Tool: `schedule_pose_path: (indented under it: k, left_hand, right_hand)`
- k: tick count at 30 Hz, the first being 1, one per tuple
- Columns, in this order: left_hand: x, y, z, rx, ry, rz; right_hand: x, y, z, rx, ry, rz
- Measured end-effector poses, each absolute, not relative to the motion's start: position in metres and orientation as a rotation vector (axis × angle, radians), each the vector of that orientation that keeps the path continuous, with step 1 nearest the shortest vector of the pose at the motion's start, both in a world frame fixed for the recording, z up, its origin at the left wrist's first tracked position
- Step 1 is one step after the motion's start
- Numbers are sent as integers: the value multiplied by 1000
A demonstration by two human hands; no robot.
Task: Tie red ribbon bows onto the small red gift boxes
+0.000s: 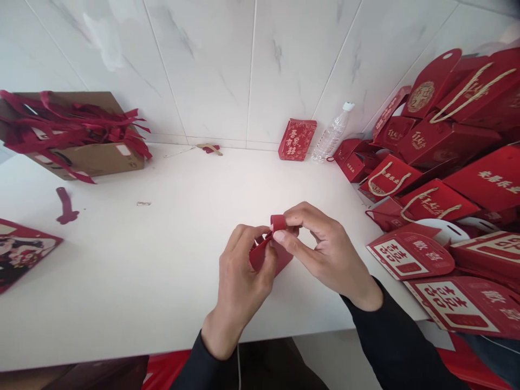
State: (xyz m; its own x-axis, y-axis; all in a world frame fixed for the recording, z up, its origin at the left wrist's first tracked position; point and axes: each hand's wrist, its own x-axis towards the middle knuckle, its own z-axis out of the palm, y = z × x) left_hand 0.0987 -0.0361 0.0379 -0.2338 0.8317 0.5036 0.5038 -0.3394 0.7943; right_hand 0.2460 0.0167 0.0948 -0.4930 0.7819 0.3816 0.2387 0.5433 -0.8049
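Note:
Near the front middle of the white table, both hands work on a small red gift box [283,261]. My left hand [244,276] is closed on its upper edge, thumb on the near side and fingers behind. A red strip [278,221] curls up in a loop above the box's top. Pinched between thumb and index finger, the strip is in my right hand [325,252]. My left hand and its fingers cover much of the box, and its underside is hidden.
Many finished-looking red gift boxes [426,200] are stacked along the right side. A clear plastic bottle [333,132] and a red box [298,140] stand by the tiled wall. A cardboard box [117,157] with red ribbons sits back left, near a dark red strip [65,205].

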Motion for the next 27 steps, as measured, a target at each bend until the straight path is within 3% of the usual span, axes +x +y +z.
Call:
schedule_pose_path:
  k: [7,11,15,21,27]
  left_hand:
    - [100,-38,34,1690,1623,1550]
    - [91,-44,40,1678,1683,1565]
    - [54,-42,57,1421,2009,1652]
    - [-43,-37,84,1029,2551,1819]
    - [-141,-68,95,758,2851,1574]
  right_hand:
    - [251,17,102,-876,-2025,859]
    - [259,16,91,-1161,-1869,751]
    - [265,22,52,-1511,-1638,813]
    - [279,17,-15,-1594,-1637,1016]
    - [287,12,-54,-1543,-1586,1056]
